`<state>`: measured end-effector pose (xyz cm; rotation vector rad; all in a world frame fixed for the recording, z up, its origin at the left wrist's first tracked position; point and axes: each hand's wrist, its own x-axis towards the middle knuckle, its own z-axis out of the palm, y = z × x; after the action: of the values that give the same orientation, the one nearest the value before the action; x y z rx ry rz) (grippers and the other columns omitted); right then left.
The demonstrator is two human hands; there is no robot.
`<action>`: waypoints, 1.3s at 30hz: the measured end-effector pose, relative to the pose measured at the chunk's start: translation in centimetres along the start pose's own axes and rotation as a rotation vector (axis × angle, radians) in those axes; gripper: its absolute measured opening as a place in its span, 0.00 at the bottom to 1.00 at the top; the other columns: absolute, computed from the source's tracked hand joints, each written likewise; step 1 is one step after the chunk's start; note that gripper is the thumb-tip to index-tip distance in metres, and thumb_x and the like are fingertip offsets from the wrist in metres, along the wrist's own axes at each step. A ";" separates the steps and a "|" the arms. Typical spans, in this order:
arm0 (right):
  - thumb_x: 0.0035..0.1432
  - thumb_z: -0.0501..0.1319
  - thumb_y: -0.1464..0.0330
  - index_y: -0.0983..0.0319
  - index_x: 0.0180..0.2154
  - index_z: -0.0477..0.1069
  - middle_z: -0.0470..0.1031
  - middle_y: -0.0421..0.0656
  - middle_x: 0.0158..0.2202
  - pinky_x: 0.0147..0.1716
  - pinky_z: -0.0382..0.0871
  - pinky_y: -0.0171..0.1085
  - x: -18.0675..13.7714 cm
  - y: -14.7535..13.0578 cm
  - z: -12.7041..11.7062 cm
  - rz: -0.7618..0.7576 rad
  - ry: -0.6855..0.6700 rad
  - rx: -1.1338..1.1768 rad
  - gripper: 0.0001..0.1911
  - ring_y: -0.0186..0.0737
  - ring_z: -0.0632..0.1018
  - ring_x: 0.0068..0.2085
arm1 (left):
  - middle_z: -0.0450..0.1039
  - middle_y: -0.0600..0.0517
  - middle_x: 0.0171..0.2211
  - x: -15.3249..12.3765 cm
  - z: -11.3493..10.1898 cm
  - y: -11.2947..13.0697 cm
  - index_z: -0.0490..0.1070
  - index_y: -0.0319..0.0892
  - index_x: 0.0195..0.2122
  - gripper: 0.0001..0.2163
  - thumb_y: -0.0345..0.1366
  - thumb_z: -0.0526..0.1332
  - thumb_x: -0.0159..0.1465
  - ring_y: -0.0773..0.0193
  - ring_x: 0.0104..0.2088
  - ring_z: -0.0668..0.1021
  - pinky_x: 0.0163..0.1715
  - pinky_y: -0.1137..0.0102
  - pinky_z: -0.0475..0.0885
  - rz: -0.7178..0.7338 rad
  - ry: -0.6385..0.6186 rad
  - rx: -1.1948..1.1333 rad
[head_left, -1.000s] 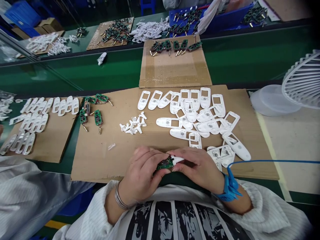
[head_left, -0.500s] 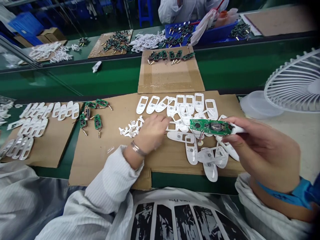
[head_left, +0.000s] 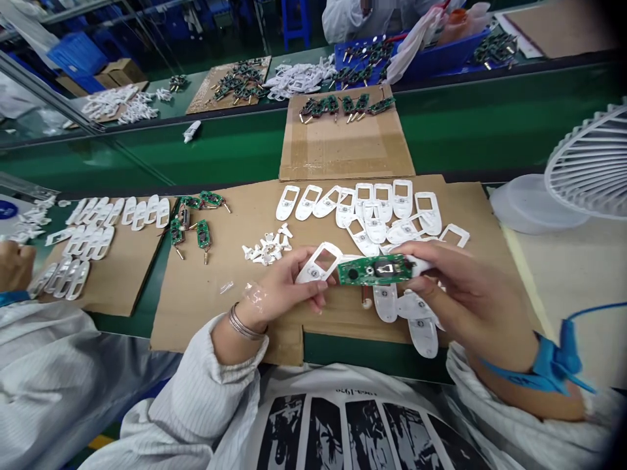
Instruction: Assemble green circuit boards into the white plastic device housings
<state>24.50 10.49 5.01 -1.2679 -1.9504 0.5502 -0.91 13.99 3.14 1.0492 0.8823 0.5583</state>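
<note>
Head view, nearest first. Your shirt (head_left: 328,431), printed with dark panels. Your left hand (head_left: 279,287), bangles at the wrist: thumb and fingers pinched on the lower end of one white cover (head_left: 309,273), tilted, its window toward the upper right. Your right hand (head_left: 475,303), blue strap (head_left: 543,365) at the wrist: thumb and forefinger clamped on the white tip (head_left: 419,265) of a green circuit board (head_left: 362,271). The board lies level in the air, its free end just beside the cover; whether they touch, you cannot tell.

Beneath your hands, a cardboard sheet (head_left: 220,320). On it: loose white covers, overlapping, the nearest one (head_left: 424,338) jutting past the sheet's near edge; a heap of small white pieces (head_left: 267,249), left of centre; a few green boards with metal ends, the nearest (head_left: 203,235) apart from the rest.

To your left, a neighbour's hand (head_left: 14,266) beside a second cardboard (head_left: 117,274) bearing rows of white frames. To your right, a translucent tub (head_left: 529,205) and a white fan (head_left: 588,166).

Farther: a cardboard piece (head_left: 345,150) with boards along its top; a blue tray (head_left: 421,70); a person in pale clothing (head_left: 350,23).
</note>
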 end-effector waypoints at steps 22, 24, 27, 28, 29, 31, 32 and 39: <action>0.64 0.55 0.72 0.61 0.50 0.69 0.73 0.51 0.45 0.41 0.74 0.41 -0.1 0.2 3.7 -0.301 -0.184 -0.171 0.13 0.45 0.76 0.44 | 0.74 0.46 0.47 -1.3 1.4 -1.2 0.72 0.39 0.48 0.14 0.35 0.55 0.63 0.60 0.40 0.78 0.43 0.65 0.75 0.016 -0.055 0.043; 0.64 0.55 0.72 0.60 0.50 0.69 0.73 0.50 0.45 0.40 0.74 0.41 -0.2 0.3 3.7 -0.292 -0.180 -0.175 0.13 0.44 0.77 0.43 | 0.74 0.46 0.47 -1.3 1.5 -1.3 0.72 0.40 0.49 0.14 0.35 0.54 0.64 0.60 0.40 0.78 0.42 0.65 0.75 0.040 -0.046 0.088; 0.64 0.55 0.71 0.60 0.50 0.69 0.73 0.50 0.46 0.40 0.74 0.39 -0.3 0.4 3.5 -0.270 -0.192 -0.126 0.13 0.43 0.77 0.44 | 0.75 0.46 0.47 -1.3 1.5 -1.3 0.73 0.41 0.48 0.14 0.36 0.54 0.65 0.59 0.41 0.78 0.41 0.65 0.77 0.068 -0.027 0.146; 0.64 0.55 0.71 0.60 0.51 0.69 0.73 0.50 0.46 0.40 0.74 0.39 -0.3 0.4 3.5 -0.267 -0.196 -0.114 0.13 0.43 0.76 0.44 | 0.75 0.46 0.46 -1.3 1.5 -1.2 0.73 0.41 0.47 0.13 0.36 0.54 0.66 0.59 0.41 0.78 0.41 0.65 0.77 0.077 -0.020 0.156; 0.64 0.56 0.71 0.60 0.51 0.69 0.73 0.50 0.46 0.41 0.74 0.39 -0.2 0.4 3.5 -0.264 -0.199 -0.111 0.13 0.43 0.76 0.45 | 0.75 0.46 0.46 -1.4 1.6 -1.2 0.73 0.41 0.47 0.13 0.36 0.53 0.66 0.58 0.41 0.78 0.41 0.65 0.77 0.083 -0.014 0.157; 0.64 0.55 0.71 0.59 0.50 0.70 0.73 0.50 0.46 0.41 0.74 0.39 -0.2 0.4 3.5 -0.265 -0.191 -0.129 0.14 0.44 0.76 0.45 | 0.75 0.47 0.46 -1.4 1.6 -1.1 0.73 0.41 0.48 0.14 0.36 0.53 0.66 0.58 0.41 0.79 0.42 0.64 0.77 0.094 -0.010 0.145; 0.64 0.55 0.71 0.59 0.50 0.70 0.74 0.50 0.45 0.41 0.74 0.40 -0.3 0.4 3.6 -0.264 -0.180 -0.141 0.13 0.44 0.76 0.45 | 0.76 0.47 0.46 -1.3 1.7 -1.1 0.73 0.41 0.48 0.14 0.37 0.53 0.66 0.59 0.41 0.79 0.42 0.64 0.77 0.097 -0.013 0.144; 0.64 0.56 0.71 0.59 0.50 0.72 0.76 0.49 0.43 0.40 0.76 0.39 -0.4 0.1 4.1 -0.311 -0.141 -0.195 0.14 0.42 0.78 0.43 | 0.77 0.47 0.40 -0.9 2.0 -1.8 0.69 0.41 0.54 0.17 0.41 0.57 0.66 0.59 0.40 0.79 0.39 0.66 0.76 0.149 -0.032 0.336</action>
<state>21.47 10.28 2.17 -1.0317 -2.3113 0.3050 0.24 11.56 2.23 1.4344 0.8933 0.5262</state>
